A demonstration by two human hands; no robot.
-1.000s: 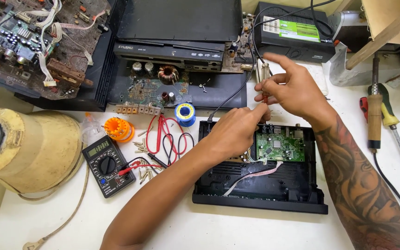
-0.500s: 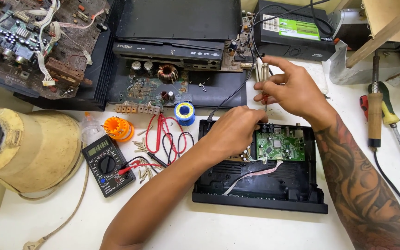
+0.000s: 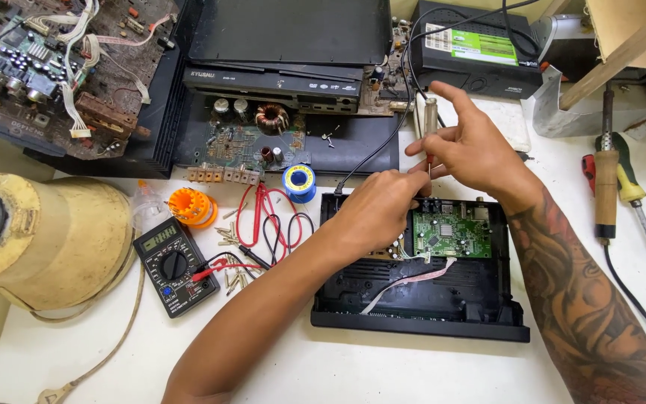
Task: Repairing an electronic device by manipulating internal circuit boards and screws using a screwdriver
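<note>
Right hand (image 3: 466, 150) pinches a clear-handled screwdriver (image 3: 431, 127) upright, tip down at the far rim of the open black box (image 3: 420, 299). Left hand (image 3: 374, 211) is clenched against that rim by the green circuit board (image 3: 451, 233), steadying. Looks like a rear screw being worked; it needs firm downward pressure. White bench (image 3: 383, 370) crowded: multimeter (image 3: 173, 263) left, soldering iron (image 3: 605, 196) right.

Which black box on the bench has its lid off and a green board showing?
The black box under both hands, nearest the bench's front edge; its green board lies exposed, while the others look closed.
</note>
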